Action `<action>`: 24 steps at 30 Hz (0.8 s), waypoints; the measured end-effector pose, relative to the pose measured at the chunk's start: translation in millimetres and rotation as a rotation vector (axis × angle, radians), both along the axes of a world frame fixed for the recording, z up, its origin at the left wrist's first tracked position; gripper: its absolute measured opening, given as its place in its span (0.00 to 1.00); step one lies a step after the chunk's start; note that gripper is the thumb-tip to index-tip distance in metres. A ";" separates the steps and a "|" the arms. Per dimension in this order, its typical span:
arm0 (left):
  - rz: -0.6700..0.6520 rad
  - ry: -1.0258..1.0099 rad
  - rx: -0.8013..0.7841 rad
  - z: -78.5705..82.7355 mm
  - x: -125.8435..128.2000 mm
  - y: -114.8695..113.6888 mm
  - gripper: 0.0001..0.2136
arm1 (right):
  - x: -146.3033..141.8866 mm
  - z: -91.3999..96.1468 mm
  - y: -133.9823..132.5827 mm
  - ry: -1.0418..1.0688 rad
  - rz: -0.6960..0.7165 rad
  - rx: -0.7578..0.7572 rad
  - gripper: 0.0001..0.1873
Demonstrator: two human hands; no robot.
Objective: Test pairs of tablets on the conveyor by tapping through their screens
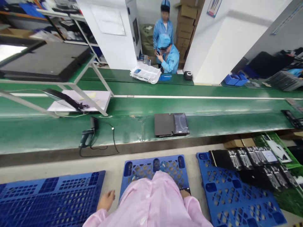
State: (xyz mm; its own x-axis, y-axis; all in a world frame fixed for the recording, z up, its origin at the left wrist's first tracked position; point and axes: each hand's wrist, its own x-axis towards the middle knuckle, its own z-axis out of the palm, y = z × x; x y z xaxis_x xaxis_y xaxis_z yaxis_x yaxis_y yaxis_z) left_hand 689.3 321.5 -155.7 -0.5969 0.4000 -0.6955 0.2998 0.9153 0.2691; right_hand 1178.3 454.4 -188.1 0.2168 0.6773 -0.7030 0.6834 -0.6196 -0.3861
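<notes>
My left hand (106, 201) hangs low beside the pink shirt, its fingers loosely curled with nothing visible in them. On the other side, my right hand (184, 193) is partly hidden by the shirt and grips a dark flat object (187, 190), of which only an edge shows. Ahead on the green bench lies a dark flat case or panel (163, 124), with a film-covered black screen unit (181, 123) at its right side. A handheld barcode scanner (87, 136) with a black cable rests further left along the bench edge.
Blue plastic pallets (156, 160) cover the floor around me; the right one (220, 189) bears rows of black panels (248, 157). A metal-framed stand (78, 88) straddles the green bench (132, 126) at left. Two people in blue (171, 60) are beyond it, near white pillars.
</notes>
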 end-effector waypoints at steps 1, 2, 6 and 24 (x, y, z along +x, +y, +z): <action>0.019 0.004 0.038 -0.4 2.2 13.2 0.14 | 6.6 -4.7 9.2 0.001 0.035 -0.024 0.15; 0.041 0.000 0.082 -0.7 4.4 26.1 0.14 | 12.0 -8.6 19.5 0.006 0.063 -0.029 0.18; 0.159 -0.110 0.255 -5.2 13.0 79.6 0.14 | 19.9 -12.8 71.8 0.068 0.080 0.087 0.15; 0.219 -0.380 0.360 -81.7 112.0 437.0 0.24 | 11.1 -33.0 423.2 0.161 -0.304 0.393 0.29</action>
